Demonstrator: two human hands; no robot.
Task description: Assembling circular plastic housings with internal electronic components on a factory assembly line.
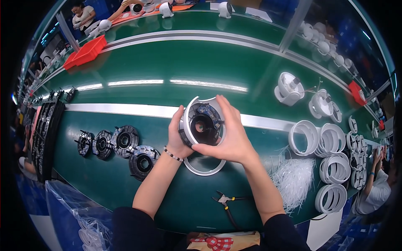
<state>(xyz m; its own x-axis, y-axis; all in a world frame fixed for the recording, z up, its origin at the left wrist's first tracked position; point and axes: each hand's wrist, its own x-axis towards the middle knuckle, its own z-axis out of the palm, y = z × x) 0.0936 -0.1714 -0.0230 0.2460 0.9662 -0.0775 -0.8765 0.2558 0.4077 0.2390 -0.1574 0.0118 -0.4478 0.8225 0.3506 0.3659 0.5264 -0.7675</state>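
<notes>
Above the middle of the bench, both hands grip a white ring housing (190,133) with a round black part (201,144) inside it, bearing a blue circuit board. My left hand (177,136) wraps the left side of this assembly, a beaded bracelet on the wrist. From the right, my right hand (233,136) clasps the white rim, thumb at the lower edge and fingers at the top. Below them a second white ring (205,172) lies on the bench, partly covered by the hands. Yellow-and-black cutting pliers (226,205) lie nearer to me.
Several black round parts with circuit boards (125,141) lie at left, beside a black rack (46,138). White rings (303,138) are stacked at right, near a heap of clear strips (295,180). White housings (289,90) stand farther back. Red trays (86,52) sit far left; other people work around.
</notes>
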